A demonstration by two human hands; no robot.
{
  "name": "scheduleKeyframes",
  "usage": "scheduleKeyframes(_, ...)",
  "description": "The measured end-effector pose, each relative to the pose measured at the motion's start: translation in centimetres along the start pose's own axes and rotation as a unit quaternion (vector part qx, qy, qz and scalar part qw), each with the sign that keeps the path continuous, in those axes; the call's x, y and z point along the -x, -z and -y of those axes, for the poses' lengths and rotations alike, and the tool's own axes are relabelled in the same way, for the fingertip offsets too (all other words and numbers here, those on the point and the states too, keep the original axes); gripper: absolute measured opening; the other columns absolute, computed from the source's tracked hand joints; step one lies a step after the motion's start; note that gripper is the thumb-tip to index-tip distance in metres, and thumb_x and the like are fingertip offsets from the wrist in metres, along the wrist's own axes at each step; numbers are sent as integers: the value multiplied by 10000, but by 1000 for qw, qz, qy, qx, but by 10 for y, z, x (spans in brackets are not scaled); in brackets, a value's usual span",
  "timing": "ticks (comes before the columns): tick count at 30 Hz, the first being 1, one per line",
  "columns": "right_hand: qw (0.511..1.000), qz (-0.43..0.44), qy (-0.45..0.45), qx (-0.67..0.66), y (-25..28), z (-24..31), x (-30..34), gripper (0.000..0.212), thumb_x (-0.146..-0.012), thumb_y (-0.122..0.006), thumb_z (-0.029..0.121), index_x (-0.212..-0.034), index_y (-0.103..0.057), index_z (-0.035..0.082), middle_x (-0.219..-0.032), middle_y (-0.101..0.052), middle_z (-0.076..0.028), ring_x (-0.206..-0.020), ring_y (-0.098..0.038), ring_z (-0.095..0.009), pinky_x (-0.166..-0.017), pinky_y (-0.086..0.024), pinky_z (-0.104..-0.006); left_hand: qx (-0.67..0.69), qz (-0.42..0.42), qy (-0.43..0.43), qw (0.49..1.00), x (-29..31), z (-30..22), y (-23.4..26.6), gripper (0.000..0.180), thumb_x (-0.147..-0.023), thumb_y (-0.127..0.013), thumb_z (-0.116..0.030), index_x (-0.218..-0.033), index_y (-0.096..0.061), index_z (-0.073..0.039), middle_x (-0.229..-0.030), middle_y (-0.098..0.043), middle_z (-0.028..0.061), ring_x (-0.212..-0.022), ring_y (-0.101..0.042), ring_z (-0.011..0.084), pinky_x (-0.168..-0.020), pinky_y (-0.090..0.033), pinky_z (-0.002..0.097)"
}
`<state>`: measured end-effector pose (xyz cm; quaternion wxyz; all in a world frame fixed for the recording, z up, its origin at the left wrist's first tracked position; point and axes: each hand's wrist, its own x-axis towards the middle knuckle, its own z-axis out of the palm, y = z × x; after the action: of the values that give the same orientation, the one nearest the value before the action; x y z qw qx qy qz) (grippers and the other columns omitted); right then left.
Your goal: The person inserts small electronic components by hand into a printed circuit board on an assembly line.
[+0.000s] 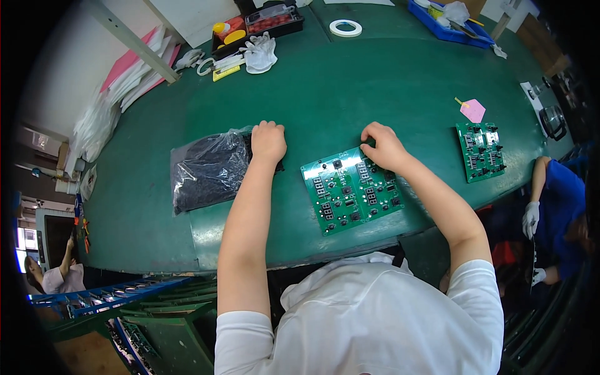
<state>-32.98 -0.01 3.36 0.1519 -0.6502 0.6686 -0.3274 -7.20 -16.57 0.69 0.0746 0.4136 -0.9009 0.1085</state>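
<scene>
The work appears to be partway through: on the green surface (312, 87), the near circuit board (353, 195) lies flat in front of the person, already fitted with several dark digit displays and scattered black buttons, though at this size I can't make out whether any places on it remain unfilled. The right hand (382, 148) is at the board's far edge, fingers loosely bent, with a gap between forefinger and thumb and nothing seen gripped there. The left hand (269, 142) rests at the right end of a clear plastic bag (209, 170), its fingers curled; their tips are hidden, so whether they grasp the bag, something from it or nothing can't be told. The bag lies to the left of the near board, apart from it, and looks well filled with dark contents, so by my judgement much of that stock is unused. A second circuit board (481, 153), bearing similar dark parts, lies well off to the right, just below a pink tag (473, 111); it may be at a like stage, but nothing shows that either is finished. At the far side stand a blue tray (459, 39) and a white tape roll (345, 28), both untouched.
</scene>
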Motion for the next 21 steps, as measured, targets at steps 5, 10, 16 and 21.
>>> scheduleKeyframes(5,980,-11,94,178,-3,2,1,53,-725,-639,112,-725,-619,63,-818,-599,-71,-910,-559,-270,-938,-384,-441,-57,0,-59,997,-8,-9,-1,100,-741,-547,-114,-736,-637,-72,-801,-616,77,-834,-570,256,-712,-437,383)
scheduleKeyframes(10,966,1,128,225,5,6,0,61,-738,-635,121,-770,-641,70,-851,-623,-69,-920,-569,-267,-971,-363,-455,-100,8,-90,991,-6,-10,-8,73,-729,-556,-115,-721,-621,-82,-768,-613,75,-789,-577,261,-680,-445,378)
scheduleKeyframes(16,993,-113,42,19,24,2,3,122,-809,-609,159,-852,-660,58,-901,-644,-82,-883,-603,-256,-906,-426,-419,256,-128,129,949,-8,-19,10,65,-787,-578,-46,-785,-643,-46,-777,-639,66,-676,-572,216,-612,-453,340)
scheduleKeyframes(21,969,-101,80,-210,-3,32,1,225,-825,-618,81,-1043,-621,28,-889,-635,-108,-765,-625,-199,-655,-501,-294,895,91,179,399,-6,-77,52,68,-864,-610,-63,-923,-605,-30,-789,-590,34,-671,-518,117,-615,-439,247)
